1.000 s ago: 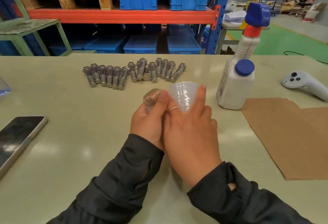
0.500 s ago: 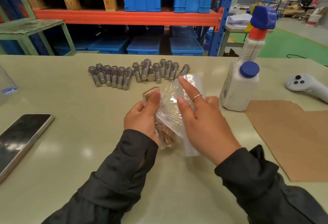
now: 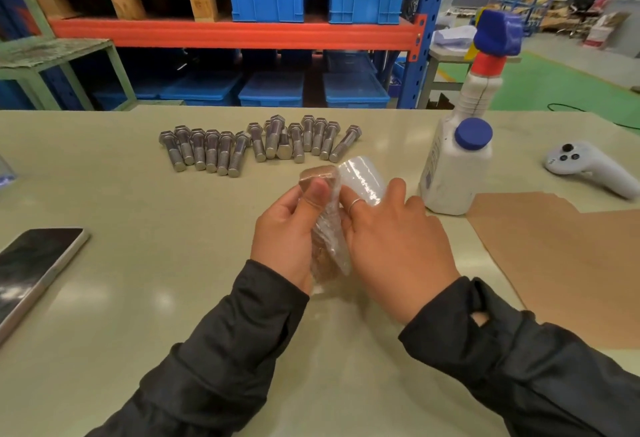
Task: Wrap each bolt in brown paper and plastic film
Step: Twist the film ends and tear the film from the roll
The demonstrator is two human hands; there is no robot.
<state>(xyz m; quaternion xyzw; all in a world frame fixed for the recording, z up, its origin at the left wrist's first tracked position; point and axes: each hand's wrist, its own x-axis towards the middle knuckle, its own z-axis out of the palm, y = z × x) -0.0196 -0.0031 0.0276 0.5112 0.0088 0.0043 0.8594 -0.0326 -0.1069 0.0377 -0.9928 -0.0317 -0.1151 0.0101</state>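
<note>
Bolt, paper-wrapped, sits in left grip; right grip apparently holds film roll alongside.

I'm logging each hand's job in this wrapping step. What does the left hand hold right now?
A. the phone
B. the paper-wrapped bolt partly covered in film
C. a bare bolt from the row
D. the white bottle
B: the left hand grips the paper-wrapped bolt, thumb pressed near its top, with plastic film over it, while the right hand holds the film roll.
</note>
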